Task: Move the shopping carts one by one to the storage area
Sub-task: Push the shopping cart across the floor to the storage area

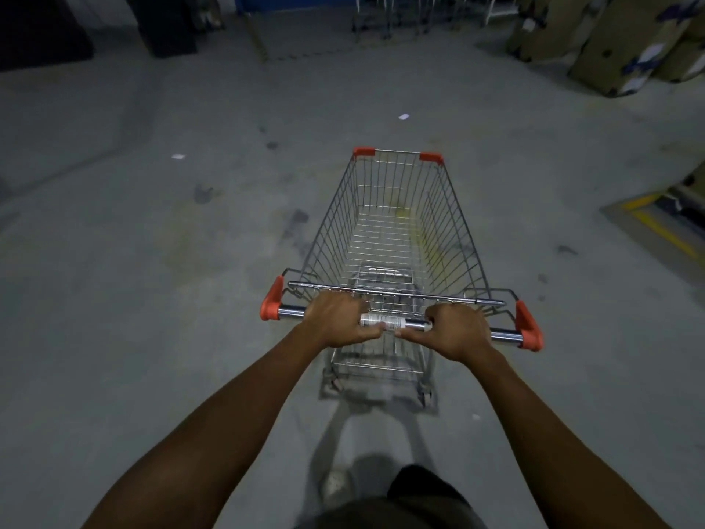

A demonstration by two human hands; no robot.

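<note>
Grey, stained concrete floor (114, 261), with two white paper scraps (403, 116) lying well apart. Stacked cardboard boxes (625, 43) at far right, a yellow floor stripe (665, 232) nearer. Dark bin (168, 24) at far left.

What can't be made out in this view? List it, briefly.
Head view:
- Label on the handle: print too small, ends covered by the left hand and right hand.
- Cart front wheels: hidden under the basket.
- Far carts: dark, cut off by the top edge.
- Boxes: markings blurred, cut off by the right edge.
</note>
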